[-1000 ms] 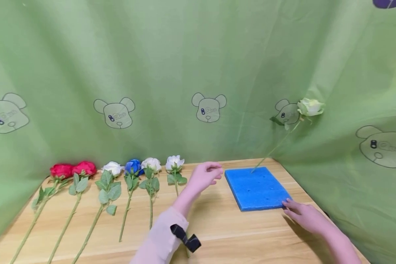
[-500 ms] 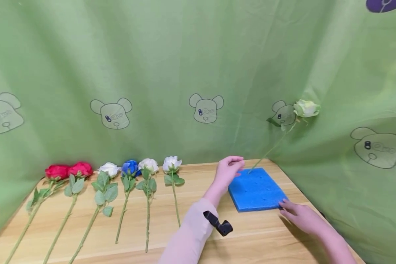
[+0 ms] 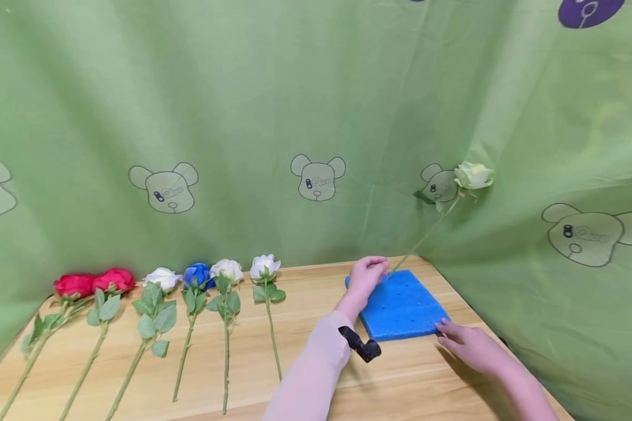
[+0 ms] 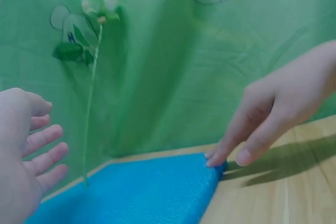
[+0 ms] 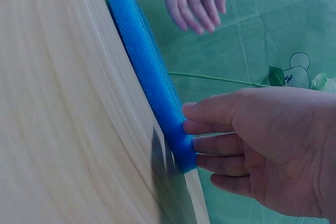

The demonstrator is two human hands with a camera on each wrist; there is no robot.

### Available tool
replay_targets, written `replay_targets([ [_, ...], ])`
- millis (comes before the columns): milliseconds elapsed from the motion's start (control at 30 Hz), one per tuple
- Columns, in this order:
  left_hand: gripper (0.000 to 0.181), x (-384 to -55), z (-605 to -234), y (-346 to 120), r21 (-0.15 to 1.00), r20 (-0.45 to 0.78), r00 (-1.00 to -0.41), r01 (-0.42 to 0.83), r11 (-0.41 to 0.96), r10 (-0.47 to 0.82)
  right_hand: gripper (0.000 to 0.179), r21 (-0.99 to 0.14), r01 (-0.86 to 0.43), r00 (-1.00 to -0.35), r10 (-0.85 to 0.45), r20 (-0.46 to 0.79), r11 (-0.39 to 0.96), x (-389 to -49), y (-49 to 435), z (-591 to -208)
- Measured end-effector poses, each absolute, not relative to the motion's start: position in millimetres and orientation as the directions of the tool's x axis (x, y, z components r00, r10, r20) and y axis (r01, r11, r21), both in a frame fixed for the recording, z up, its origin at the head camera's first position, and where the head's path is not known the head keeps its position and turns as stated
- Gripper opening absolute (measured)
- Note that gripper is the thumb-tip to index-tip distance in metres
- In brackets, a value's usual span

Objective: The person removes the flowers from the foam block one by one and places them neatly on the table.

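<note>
A blue foam slab (image 3: 408,310) lies on the table, and a pale green-white rose (image 3: 473,175) stands in it, its stem leaning right. My left hand (image 3: 366,280) is above the slab's far left part, beside the stem. In the left wrist view the left hand (image 4: 26,150) has loosely bent fingers apart from the rose stem (image 4: 90,114). My right hand (image 3: 474,348) rests its fingertips at the slab's near right corner. The right wrist view shows that right hand (image 5: 262,150) with extended fingers against the edge of the foam slab (image 5: 149,72).
Several roses lie in a row at the left of the wooden table (image 3: 316,345): red roses (image 3: 113,280), white ones (image 3: 265,267) and a blue rose (image 3: 197,275). A green curtain (image 3: 242,117) hangs behind and to the right.
My left hand has moved right, from beside the foam slab to above it, near the rose stem. My right hand stays at the slab's corner. The head view has shifted slightly.
</note>
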State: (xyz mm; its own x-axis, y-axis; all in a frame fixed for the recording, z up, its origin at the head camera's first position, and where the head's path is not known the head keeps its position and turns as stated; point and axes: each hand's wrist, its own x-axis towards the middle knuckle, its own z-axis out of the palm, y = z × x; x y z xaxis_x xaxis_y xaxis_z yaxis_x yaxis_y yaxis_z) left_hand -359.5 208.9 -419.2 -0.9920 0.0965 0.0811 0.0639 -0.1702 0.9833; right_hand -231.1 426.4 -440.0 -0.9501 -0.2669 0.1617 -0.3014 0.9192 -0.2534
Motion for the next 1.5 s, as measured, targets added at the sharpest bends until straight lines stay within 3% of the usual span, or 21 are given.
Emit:
replay_targets([
  [433,0.029,-367,-460,242,0.982,0.169,-0.983,0.163,-0.093,0.066,0.042,-0.284,-0.283,-0.958,-0.255,0.133,0.916,-223,425,-443],
  [767,0.050,-377,-466,247,0.903,0.191,-0.956,0.260,0.343,0.223,0.043,-0.291,-0.266,-0.963,-0.240,0.122,0.919,-218,424,-436],
  [967,0.041,-386,-464,248,0.832,0.227,-0.935,0.332,0.445,0.272,0.043,-0.291,-0.260,-0.965,-0.234,0.120,0.921,-220,425,-433],
  [1500,0.014,-397,-463,248,0.793,0.322,-0.937,0.343,0.503,0.132,0.044,-0.287,-0.280,-0.959,-0.252,0.130,0.916,-223,424,-433],
])
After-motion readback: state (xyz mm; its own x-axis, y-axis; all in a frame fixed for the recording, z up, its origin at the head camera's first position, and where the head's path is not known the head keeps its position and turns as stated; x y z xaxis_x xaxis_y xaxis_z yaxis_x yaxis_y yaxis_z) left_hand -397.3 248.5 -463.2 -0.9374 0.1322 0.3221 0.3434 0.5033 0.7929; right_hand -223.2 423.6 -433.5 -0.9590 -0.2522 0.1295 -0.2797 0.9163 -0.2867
